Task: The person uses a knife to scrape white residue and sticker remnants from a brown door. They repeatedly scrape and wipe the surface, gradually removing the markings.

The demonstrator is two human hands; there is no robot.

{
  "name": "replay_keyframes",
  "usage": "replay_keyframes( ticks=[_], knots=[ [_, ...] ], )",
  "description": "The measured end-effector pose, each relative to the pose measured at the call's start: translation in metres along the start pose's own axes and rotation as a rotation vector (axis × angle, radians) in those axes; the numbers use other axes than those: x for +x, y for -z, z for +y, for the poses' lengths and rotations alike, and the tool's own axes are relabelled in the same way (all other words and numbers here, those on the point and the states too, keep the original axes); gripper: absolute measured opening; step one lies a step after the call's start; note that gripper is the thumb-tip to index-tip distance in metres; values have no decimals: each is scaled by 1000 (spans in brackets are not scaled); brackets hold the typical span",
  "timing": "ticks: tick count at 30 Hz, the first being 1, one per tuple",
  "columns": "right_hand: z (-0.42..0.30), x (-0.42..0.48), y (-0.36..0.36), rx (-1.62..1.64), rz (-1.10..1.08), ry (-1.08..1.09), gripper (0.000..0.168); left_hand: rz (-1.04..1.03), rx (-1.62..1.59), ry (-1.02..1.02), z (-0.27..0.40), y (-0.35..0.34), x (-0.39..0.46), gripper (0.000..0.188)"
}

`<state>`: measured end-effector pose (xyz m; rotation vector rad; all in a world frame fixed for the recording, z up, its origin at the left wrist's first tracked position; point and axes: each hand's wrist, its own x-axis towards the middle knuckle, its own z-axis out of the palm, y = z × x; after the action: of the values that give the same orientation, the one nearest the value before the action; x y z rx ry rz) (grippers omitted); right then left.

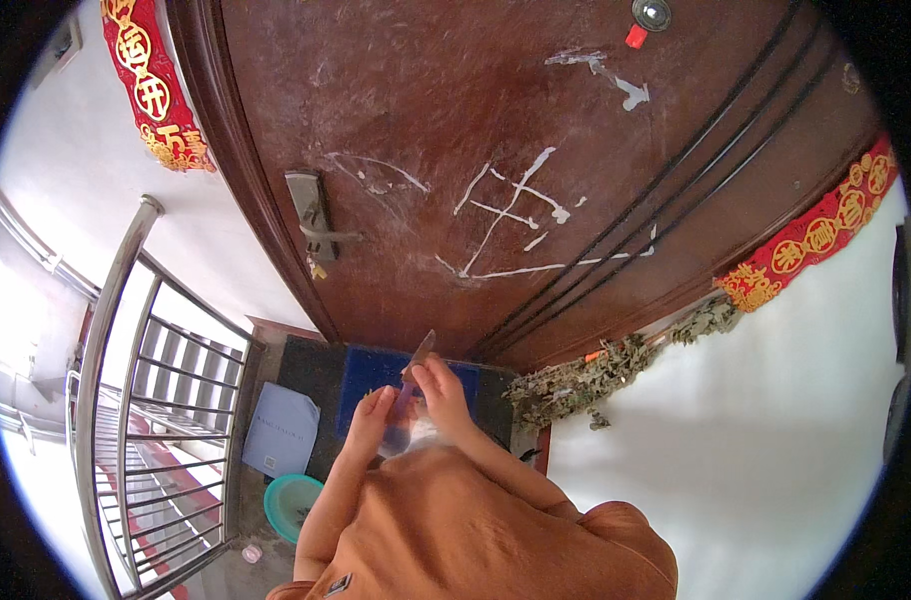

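A small knife (421, 355) with a brownish blade and a purple handle is held in front of my body, its tip pointing up and away towards the door. My left hand (368, 421) has its thumb along the handle. At the junction of blade and handle, my right hand (442, 390) closes its thumb and fingers on the knife. Beneath the hands something pale and translucent (404, 441) shows; I cannot tell what it is. My fingers partly hide the handle.
A brown door (395, 300) with a lock handle (317, 217) stands ahead. Below lie a blue mat (354, 382), a pale blue bag (281, 427) with writing and a turquoise basin (287, 506). Metal stair railing (129, 360) rises left; dried plants (590, 379) lean right.
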<state>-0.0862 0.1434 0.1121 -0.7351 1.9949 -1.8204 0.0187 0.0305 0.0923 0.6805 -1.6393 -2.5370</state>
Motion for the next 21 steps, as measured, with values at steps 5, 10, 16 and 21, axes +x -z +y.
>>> replay_keyframes(
  ticks=[5, 10, 16, 21],
  knots=[
    [16, 23, 6, 248, -181, 99, 17, -126, -262, 51, 15, -13, 18, 40],
    [-20, 39, 60, 203, -345, 42, 16, -293, -400, -14, 12, -46, 46, 41],
    [-4, 54, 135, 277, -362, 219, 22, -490, -386, 24, 8, -109, 84, 39],
    [-1, 74, 177, 46, -182, 229, 20, -399, -448, -39, -5, -150, 120, 26]
  ],
)
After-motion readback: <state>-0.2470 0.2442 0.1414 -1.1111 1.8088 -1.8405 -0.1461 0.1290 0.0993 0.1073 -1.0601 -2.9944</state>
